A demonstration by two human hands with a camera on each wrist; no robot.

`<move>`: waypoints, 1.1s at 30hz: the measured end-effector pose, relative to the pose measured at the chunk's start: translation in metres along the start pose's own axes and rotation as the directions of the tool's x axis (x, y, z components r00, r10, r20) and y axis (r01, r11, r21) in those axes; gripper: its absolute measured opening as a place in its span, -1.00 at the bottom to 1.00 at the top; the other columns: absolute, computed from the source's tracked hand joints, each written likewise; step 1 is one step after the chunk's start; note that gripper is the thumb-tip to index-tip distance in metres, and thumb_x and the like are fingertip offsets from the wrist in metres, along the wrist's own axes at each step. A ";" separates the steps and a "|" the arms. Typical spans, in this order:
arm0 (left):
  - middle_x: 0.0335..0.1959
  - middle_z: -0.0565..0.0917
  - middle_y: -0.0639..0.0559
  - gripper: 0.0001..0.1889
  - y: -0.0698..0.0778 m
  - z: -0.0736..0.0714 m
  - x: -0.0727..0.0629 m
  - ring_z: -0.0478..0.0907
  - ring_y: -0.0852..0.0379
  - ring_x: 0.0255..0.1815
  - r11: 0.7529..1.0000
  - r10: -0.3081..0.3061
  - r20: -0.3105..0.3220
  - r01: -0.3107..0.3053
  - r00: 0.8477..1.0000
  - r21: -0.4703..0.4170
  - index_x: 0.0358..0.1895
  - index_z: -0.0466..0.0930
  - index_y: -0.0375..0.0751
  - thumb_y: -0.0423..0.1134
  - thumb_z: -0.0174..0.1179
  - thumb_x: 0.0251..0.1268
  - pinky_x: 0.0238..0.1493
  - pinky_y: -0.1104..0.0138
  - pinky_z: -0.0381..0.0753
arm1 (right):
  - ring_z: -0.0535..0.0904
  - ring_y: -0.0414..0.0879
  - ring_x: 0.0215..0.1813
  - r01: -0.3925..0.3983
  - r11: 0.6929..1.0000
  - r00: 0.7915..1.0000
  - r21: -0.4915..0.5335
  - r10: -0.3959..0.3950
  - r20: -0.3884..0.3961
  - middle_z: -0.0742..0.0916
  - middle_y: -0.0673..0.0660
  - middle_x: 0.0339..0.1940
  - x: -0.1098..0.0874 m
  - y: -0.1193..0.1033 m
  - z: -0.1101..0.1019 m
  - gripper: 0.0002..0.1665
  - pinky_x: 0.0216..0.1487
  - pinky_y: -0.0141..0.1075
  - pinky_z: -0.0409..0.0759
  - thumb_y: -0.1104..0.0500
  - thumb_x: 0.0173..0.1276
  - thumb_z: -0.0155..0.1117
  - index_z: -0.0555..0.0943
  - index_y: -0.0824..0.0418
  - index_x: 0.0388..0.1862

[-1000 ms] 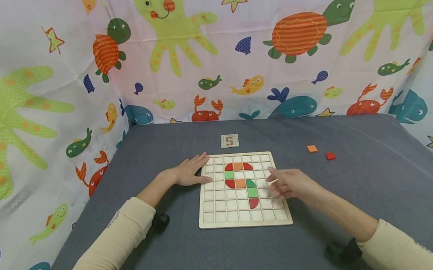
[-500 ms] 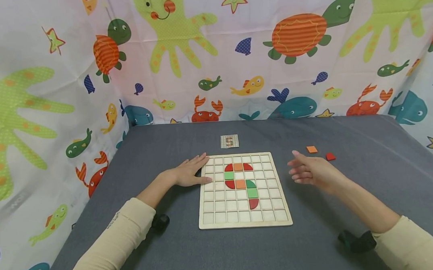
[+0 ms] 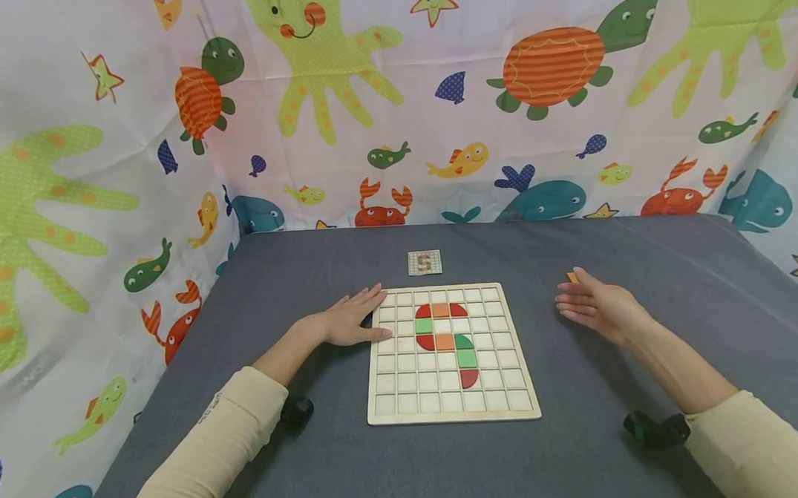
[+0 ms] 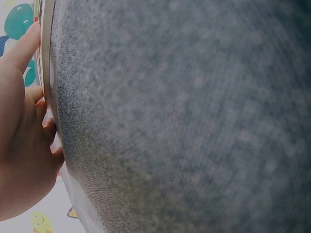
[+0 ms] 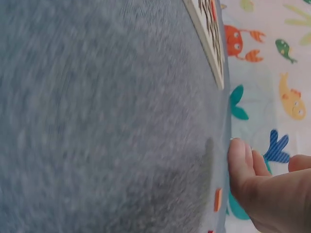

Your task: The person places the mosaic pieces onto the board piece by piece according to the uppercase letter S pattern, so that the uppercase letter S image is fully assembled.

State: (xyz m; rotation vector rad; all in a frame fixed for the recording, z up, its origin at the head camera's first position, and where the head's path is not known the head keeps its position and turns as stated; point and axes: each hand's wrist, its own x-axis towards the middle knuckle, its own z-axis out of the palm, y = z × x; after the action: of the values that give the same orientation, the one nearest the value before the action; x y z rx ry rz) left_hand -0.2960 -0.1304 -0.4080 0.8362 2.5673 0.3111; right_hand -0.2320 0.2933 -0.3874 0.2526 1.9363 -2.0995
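Note:
A pale wooden grid board (image 3: 455, 417) lies on the table, with red, orange and green flat tiles forming an S-like curve in its cells. My left hand (image 3: 348, 318) rests with spread, straight fingers along the board's left edge, thumb over the rim. To the right of the board, my right hand (image 3: 598, 307) hovers over the cloth with relaxed fingers and holds nothing. Just beyond its fingertips lies a square orange tile (image 3: 571, 277), partly covered by the hand in the head view. A red tile (image 5: 210, 231) beside it shows only at its edge.
Behind the board lies a small card (image 3: 425, 262) with a gridded S pattern. Dark grey cloth (image 3: 355, 474) covers the table. A curtain (image 3: 392, 93) printed with sea animals hangs at the back and sides. Dark wrist devices (image 3: 656, 429) sit under both forearms.
My right hand has moved off the board's right edge, rightward and away toward the loose orange and red tiles, now partly covering them. The left hand and board stay in place.

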 end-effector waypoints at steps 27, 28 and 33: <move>0.54 -0.30 0.09 -0.03 -0.010 0.008 0.009 -0.38 0.09 0.52 1.000 -0.029 0.008 0.029 1.000 -0.007 0.54 -0.32 0.01 0.40 -0.08 0.27 0.43 0.04 -0.32 | 0.36 -0.15 0.30 0.066 0.932 0.918 0.357 0.083 -0.388 0.46 0.11 0.29 0.043 -0.010 -0.016 -0.35 0.25 -0.37 0.31 0.06 0.43 0.13 0.25 0.18 0.44; 0.54 -0.30 0.09 -0.03 -0.009 0.008 0.009 -0.38 0.09 0.52 1.000 -0.029 0.008 0.029 1.000 -0.006 0.54 -0.32 0.01 0.39 -0.08 0.27 0.43 0.04 -0.32 | 0.30 -0.15 0.35 0.057 0.946 0.912 0.318 0.080 -0.403 0.39 0.11 0.37 0.044 -0.010 -0.016 -0.30 0.28 -0.35 0.28 0.09 0.42 0.15 0.21 0.18 0.48; 0.54 -0.30 0.09 -0.04 -0.006 0.006 0.007 -0.38 0.10 0.52 0.999 -0.037 0.010 0.037 0.999 -0.010 0.54 -0.32 0.00 0.37 -0.06 0.28 0.43 0.04 -0.33 | 0.27 -0.14 0.35 -0.010 0.998 0.878 0.059 0.037 -0.477 0.30 0.08 0.46 0.050 -0.006 -0.016 -0.28 0.32 -0.28 0.25 0.20 0.38 0.22 0.24 0.15 0.48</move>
State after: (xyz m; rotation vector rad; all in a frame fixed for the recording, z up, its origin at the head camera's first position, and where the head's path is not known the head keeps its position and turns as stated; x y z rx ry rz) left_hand -0.3019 -0.1306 -0.4172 0.7834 2.5670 0.3082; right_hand -0.2822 0.3060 -0.3983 0.8799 2.1115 -2.2286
